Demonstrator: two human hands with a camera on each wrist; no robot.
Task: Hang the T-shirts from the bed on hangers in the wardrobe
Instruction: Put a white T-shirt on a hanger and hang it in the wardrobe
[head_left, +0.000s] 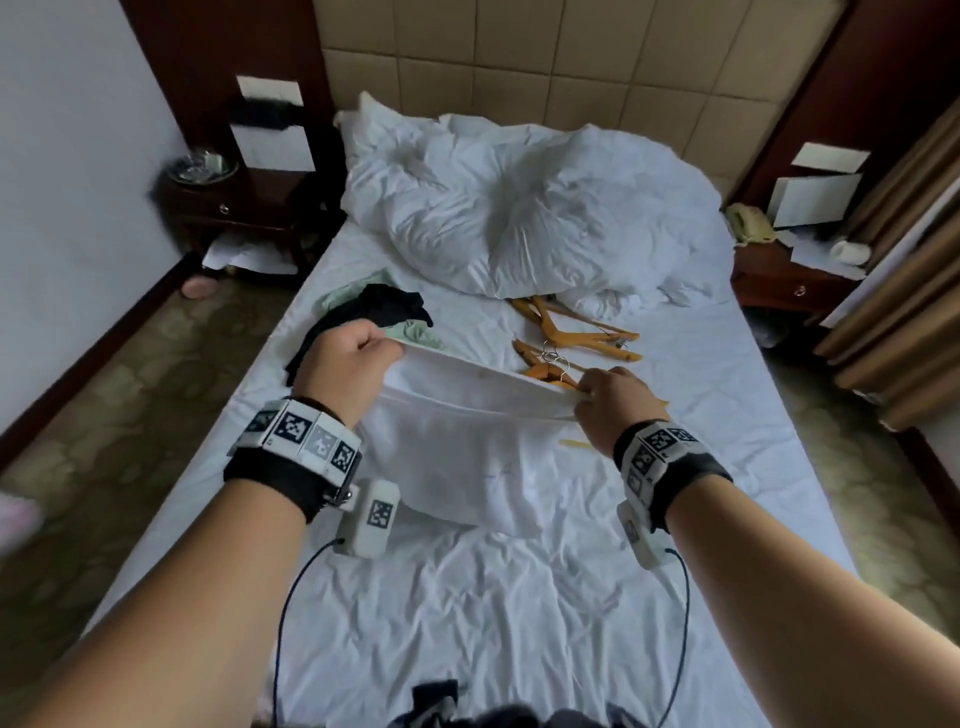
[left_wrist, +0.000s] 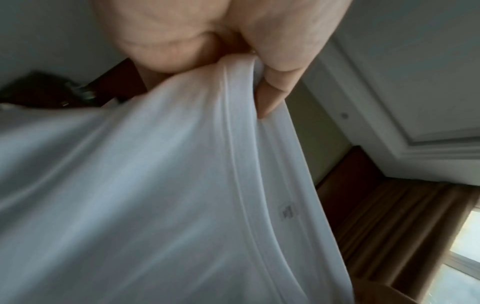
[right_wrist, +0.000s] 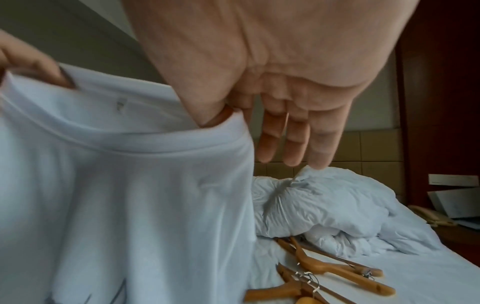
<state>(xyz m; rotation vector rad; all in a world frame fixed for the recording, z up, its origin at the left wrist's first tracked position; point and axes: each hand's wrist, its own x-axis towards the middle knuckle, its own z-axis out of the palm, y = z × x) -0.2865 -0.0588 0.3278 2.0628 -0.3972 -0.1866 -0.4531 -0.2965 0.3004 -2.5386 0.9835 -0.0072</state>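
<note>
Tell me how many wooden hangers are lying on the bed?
3 at least: two hangers cross near the duvet, a third sits beside the right hand. More may be hidden.

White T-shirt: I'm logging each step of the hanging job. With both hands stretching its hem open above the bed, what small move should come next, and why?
Probably the right hand lets go and picks a wooden hanger, just beyond it, while the left hand holds the white T-shirt open to receive it.

left hand (head_left: 347, 349): fisted, fingers curled, pinching shirt (head_left: 457, 447) edge | right hand (head_left: 613, 405): thumb pinches same edge, other fingers (right_wrist: 293, 139) hanging straight | both forearms reach forward, raised, apart
</note>
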